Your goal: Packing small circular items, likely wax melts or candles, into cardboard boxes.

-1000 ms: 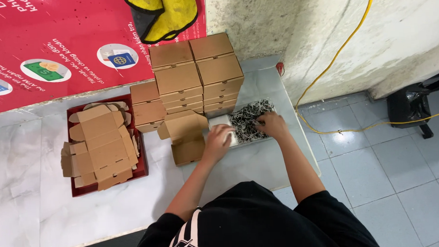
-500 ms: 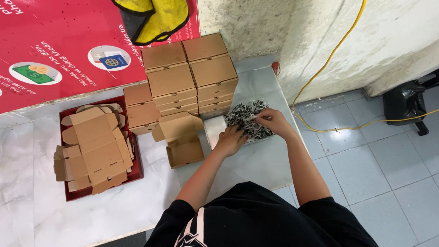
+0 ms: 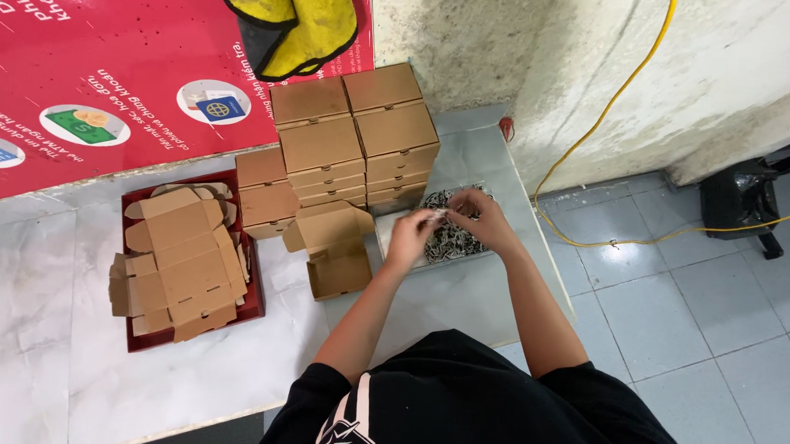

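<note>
Both my hands hover over a shallow tray [image 3: 387, 248] filled with small dark and silvery pieces [image 3: 453, 242]. My left hand [image 3: 411, 234] and my right hand [image 3: 478, 217] meet above it, fingertips pinching a small pale piece between them. An open brown cardboard box [image 3: 337, 266] with its lid flap up sits just left of my left hand. What exactly the pinched piece is stays too small to tell.
Stacks of closed brown boxes [image 3: 357, 136] stand behind the tray. A red tray [image 3: 136, 340] at the left holds flat unfolded box blanks [image 3: 182, 260]. A red printed board [image 3: 83, 75] and a yellow cloth [image 3: 296, 24] lie at the back; a yellow cable [image 3: 601, 118] runs on the tiled floor.
My hands have lifted slightly from the pile of small pieces and come together, now pinching a small piece between them. The view has shifted a little.
</note>
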